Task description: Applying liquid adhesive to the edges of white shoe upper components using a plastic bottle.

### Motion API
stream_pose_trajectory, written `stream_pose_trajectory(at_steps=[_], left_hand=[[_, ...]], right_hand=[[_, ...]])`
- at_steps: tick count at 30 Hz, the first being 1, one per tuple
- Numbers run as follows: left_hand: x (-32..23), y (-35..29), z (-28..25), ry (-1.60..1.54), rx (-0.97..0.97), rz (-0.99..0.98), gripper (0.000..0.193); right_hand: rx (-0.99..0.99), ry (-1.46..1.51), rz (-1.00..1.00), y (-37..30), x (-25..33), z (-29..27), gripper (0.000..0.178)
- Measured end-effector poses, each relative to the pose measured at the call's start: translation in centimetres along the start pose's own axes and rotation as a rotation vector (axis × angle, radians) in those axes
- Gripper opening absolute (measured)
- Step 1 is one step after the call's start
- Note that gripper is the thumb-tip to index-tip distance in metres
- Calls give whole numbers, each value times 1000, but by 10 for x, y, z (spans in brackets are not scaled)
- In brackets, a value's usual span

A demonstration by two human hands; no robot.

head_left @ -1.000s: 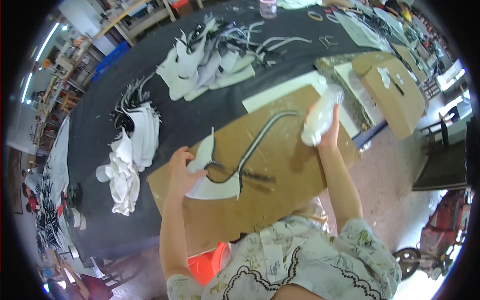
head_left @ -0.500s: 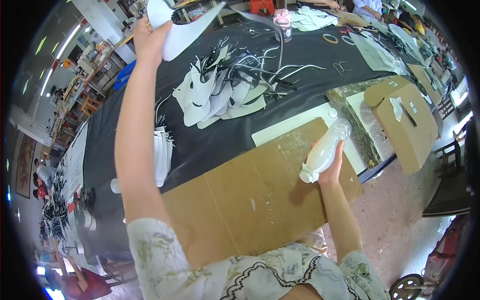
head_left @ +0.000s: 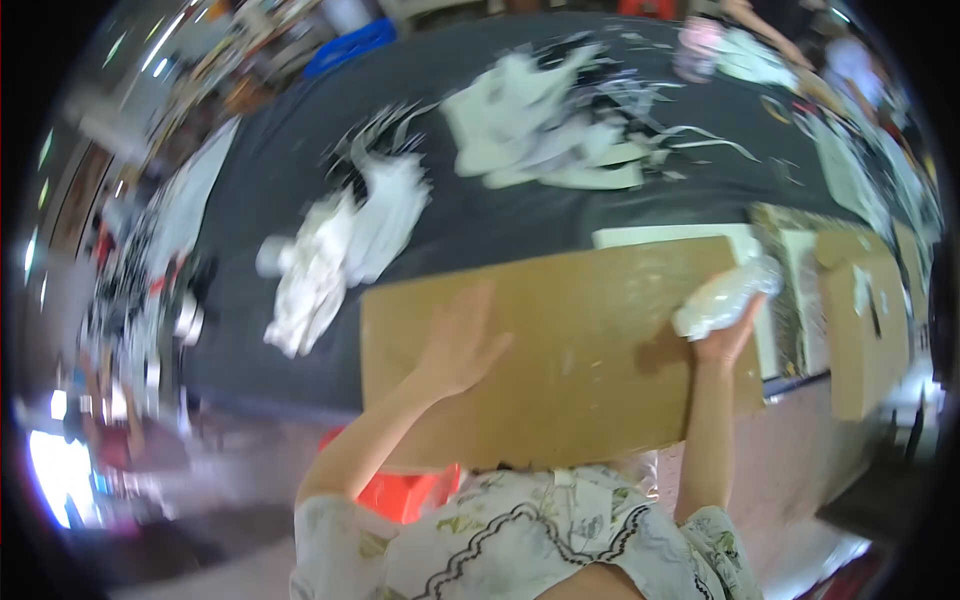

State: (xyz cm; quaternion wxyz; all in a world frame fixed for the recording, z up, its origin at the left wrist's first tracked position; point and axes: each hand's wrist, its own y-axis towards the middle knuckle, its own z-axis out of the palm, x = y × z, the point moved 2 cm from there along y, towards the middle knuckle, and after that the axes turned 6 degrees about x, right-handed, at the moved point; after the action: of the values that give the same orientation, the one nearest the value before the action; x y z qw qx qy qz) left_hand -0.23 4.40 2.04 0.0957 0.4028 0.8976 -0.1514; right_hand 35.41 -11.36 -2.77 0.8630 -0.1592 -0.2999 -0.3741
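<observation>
My left hand (head_left: 458, 345) hovers over or rests on the brown cardboard sheet (head_left: 560, 350), its fingers spread and nothing in it; motion blur hides whether it touches. In my right hand (head_left: 728, 340) is a white plastic bottle (head_left: 730, 298), tilted above the cardboard's right end. Left of the cardboard lies a crumpled white cloth (head_left: 312, 285). Against it sits a stack of white cut pieces (head_left: 388, 210) with dark straps. Farther back spreads a larger pile of white cut pieces (head_left: 530, 130), with straps trailing to the right.
A black cover (head_left: 270, 190) spans the table. On the right are a white board (head_left: 660, 236) partly under the cardboard and a brown carton (head_left: 865, 330). At the back stand a blue crate (head_left: 350, 47) and a pink-topped bottle (head_left: 697, 50), near another person's arm (head_left: 770, 32).
My left hand has come down from the upper left to the cardboard, and the white piece it held is gone from it. My right hand still holds the bottle. The whole view has shifted.
</observation>
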Motion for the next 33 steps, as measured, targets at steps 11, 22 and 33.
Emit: stream_pose_trajectory(at_steps=[11, 22, 33], left_hand=[[68, 20, -105, 51, -1005, 85, 58], [232, -80, -90, -99, -1286, -578, 57], [-134, 1, 17, 31, 18, 444, 59]], right_hand=[[342, 234, -14, -22, 27, 13, 49], [-11, 419, 78, -30, 16, 25, 64], [199, 685, 9, -23, 8, 14, 63]])
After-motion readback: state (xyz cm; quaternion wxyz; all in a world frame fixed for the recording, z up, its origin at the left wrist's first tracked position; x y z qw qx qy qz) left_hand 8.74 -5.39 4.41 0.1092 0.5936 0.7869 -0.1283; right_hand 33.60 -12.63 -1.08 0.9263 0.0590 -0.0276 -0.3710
